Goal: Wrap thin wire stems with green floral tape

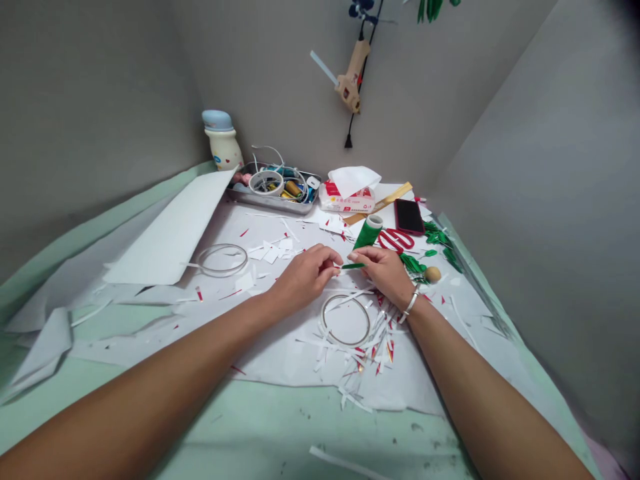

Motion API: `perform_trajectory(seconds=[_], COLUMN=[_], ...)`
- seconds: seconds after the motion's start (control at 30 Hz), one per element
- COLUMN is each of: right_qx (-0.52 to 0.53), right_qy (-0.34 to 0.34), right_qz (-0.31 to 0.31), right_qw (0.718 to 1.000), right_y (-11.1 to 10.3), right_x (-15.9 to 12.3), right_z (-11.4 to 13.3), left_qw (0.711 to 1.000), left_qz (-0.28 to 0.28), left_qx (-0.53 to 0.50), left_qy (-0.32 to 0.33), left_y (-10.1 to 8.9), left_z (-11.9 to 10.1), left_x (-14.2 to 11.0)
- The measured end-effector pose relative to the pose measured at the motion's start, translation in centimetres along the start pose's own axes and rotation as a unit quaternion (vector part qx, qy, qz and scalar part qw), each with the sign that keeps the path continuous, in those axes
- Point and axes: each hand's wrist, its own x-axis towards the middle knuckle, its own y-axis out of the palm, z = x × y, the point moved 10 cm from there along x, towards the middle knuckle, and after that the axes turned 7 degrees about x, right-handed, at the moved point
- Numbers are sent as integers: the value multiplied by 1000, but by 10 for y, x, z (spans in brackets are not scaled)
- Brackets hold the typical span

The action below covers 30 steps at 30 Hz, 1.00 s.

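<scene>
"Desk (300, 433) looks messy, with paper scraps (373, 337) piled up. What are the hands doing?"

"Left hand (305, 277) and right hand (383, 273) are both closed, pinching a green strip (353, 265) between them, above a wire ring (346, 320)."

"Anything close by?"

"Red scissors (396, 240) and a green roll (367, 232) lie just past the right hand."

A narrow green strip (353, 266) lay flat and level above the paper, held between both hands: its right end was pinched under the right hand (383, 275), its left tip just touching the left hand (306, 277).
</scene>
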Motion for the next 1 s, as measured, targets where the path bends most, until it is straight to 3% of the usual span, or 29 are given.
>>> perform_trajectory(seconds=[0.2,0.37,0.5,0.67,0.83,1.0], right_qx=[-83,-159,-223,-271,-258,-207], right_qy=[-64,-97,-124,-223,-308,-291], right_qz=[12,57,101,161,115,35], right_qw=[994,981,962,922,908,933], right_y=[4,16,31,56,53,31], right_x=[0,-5,-14,-34,-46,-38], right_z=[8,10,17,44,72,75], left_qw=[999,1000,999,998,995,994], left_qz=[-3,-11,-35,-52,-46,2], left_qx=[-26,-5,8,38,82,104], left_qy=[-21,-3,-5,-17,-13,22], left_y=[2,0,-7,-12,-10,3], left_z=[7,6,7,10,10,2], left_x=[0,-1,-1,0,-1,-4])
